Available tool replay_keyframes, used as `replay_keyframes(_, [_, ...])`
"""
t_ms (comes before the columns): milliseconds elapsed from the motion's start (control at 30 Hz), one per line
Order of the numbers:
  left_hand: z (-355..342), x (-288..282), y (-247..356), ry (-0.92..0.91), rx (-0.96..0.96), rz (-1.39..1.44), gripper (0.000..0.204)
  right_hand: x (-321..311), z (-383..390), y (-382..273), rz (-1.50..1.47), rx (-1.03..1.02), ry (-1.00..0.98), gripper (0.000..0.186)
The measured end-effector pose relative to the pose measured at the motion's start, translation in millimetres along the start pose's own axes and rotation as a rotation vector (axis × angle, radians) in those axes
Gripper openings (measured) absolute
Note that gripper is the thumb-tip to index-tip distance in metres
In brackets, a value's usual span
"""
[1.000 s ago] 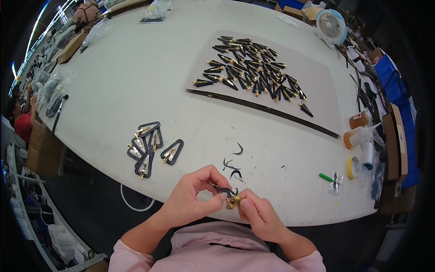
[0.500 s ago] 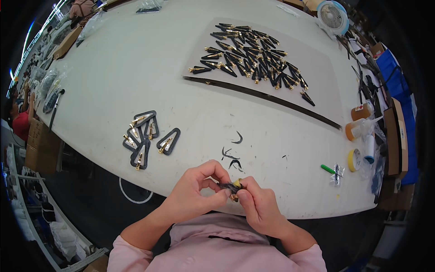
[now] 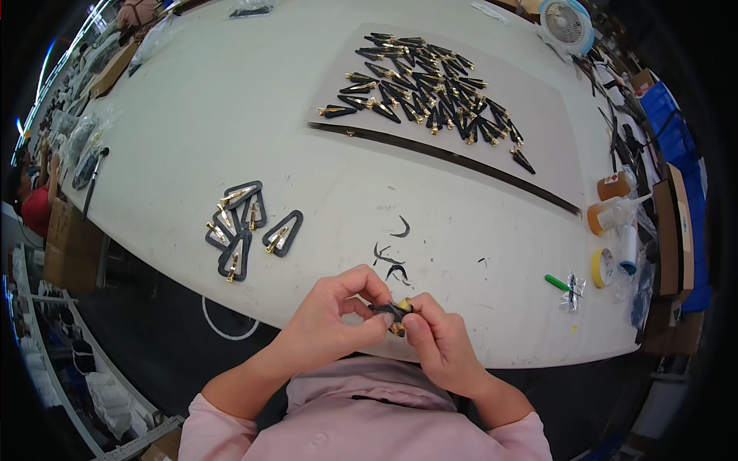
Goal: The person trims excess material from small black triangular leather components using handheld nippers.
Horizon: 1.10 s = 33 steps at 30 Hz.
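Close to the table's front edge, my left hand (image 3: 338,313) pinches a small black hair clip (image 3: 390,310) with a gold-coloured metal part at its lower end. My right hand (image 3: 447,344) grips the same clip from the other side, thumb against it. Something yellow (image 3: 404,305) shows at the right fingertips; I cannot make out whether it is wrapped on a finger or held. The fingers hide much of the clip. Just beyond the hands lie curved black scraps (image 3: 397,271). To the left, several triangular black-edged pieces with gold clips (image 3: 238,255) lie in a loose group.
A grey board (image 3: 530,100) bears many finished-looking black and gold hair clips (image 3: 430,88), with a dark strip (image 3: 446,157) along its near edge. At right are a green-handled tool (image 3: 556,283), a yellow tape roll (image 3: 603,267), bottles (image 3: 607,217) and a fan (image 3: 566,27).
Both hands keep their hold on the clip, with only slight finger shifts. The whole view has moved a little; nothing on the table has been taken or put down.
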<state>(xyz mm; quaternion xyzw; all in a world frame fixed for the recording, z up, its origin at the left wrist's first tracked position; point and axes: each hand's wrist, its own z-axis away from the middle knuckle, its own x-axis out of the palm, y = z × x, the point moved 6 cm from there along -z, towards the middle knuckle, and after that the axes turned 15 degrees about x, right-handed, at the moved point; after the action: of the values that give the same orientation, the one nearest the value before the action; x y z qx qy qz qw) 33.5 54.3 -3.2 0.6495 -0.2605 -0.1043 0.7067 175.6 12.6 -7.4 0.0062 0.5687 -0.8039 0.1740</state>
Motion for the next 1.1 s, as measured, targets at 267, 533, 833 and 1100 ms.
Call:
replay_keyframes(267, [-2,-1,1,-0.005,-0.056,-0.024,0.011,-1,-1,4,-0.023,-0.004,0.001,0.014])
replay_keyframes(533, [-4,-4,-3,-0.077,-0.093,-0.035,0.012,-1,-2,10,-0.048,0.038,-0.035,0.017])
replay_keyframes(833, [-9,-9,8,-0.293,-0.170,-0.355,0.012,-9,-2,6,0.107,0.129,-0.109,0.014])
replay_keyframes(1100, [-24,-12,34,-0.333,-0.089,-0.455,0.013,-51,-11,-4,0.161,0.089,0.088,0.017])
